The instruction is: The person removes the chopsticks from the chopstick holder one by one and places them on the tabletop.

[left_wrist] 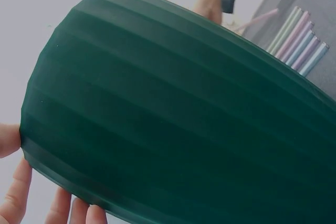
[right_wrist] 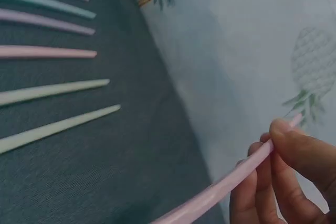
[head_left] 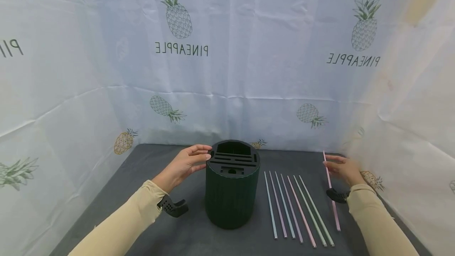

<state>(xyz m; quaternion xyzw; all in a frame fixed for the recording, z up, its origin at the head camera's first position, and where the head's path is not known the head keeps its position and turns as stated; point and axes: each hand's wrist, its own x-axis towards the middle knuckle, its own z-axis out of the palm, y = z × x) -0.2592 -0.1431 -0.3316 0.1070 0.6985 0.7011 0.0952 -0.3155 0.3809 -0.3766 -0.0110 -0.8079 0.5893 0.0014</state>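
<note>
A dark green ribbed knife holder stands upright, its black top cut with slots and a larger opening. My left hand touches the holder's upper left side with fingertips, the thumb near the rim; the left wrist view shows the fingers along its edge. At the far right, my right hand pinches a pink chopstick near its thin end, between thumb and fingers. In the right wrist view this chopstick slants toward the lower left; whether its thick end touches the table cannot be told.
Several chopsticks lie side by side between holder and right hand, including a pink one, a pale green one and a blue one. White pineapple-print cloth hangs behind and beside the dark table.
</note>
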